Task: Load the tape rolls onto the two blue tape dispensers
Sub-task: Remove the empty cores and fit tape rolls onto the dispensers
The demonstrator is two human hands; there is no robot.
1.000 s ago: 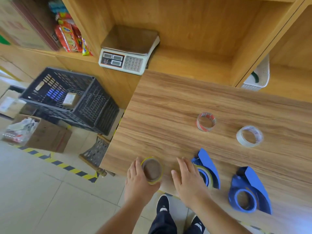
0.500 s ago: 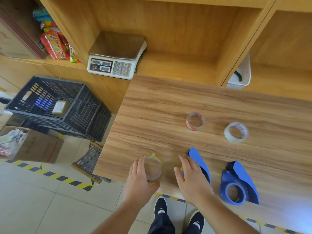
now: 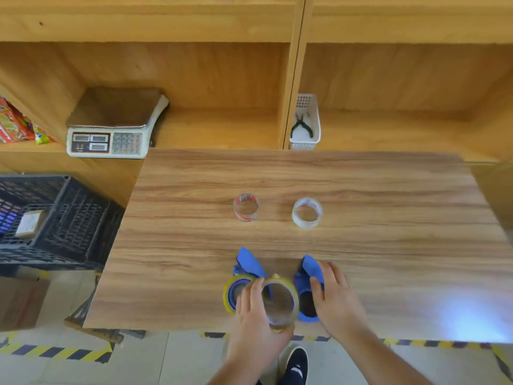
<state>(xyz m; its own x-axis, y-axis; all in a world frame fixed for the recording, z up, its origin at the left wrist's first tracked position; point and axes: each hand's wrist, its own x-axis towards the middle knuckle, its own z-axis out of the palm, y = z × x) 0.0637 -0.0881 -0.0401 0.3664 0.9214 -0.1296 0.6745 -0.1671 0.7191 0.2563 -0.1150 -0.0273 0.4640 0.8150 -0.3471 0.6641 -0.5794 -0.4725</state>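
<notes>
Two blue tape dispensers lie near the front edge of the wooden table (image 3: 388,218). The left dispenser (image 3: 247,266) has a yellow-edged roll (image 3: 229,294) on its hub. My left hand (image 3: 255,323) holds a second yellow-edged clear tape roll (image 3: 288,290) just above the table, between the two dispensers. My right hand (image 3: 336,298) grips the right dispenser (image 3: 311,268), whose round hub (image 3: 306,304) shows bare beside my thumb. Further back lie a red-printed roll (image 3: 246,207) and a white roll (image 3: 307,212).
A weighing scale (image 3: 113,126) sits on the shelf at the back left. A white basket (image 3: 305,122) with pliers stands on the shelf behind the table. A black crate (image 3: 55,218) stands on the floor to the left. My shoe (image 3: 295,368) shows below the table edge.
My left hand has carried the yellow-edged roll rightward to between the dispensers. My right hand left the left dispenser and took hold of the right one. The camera view swung right.
</notes>
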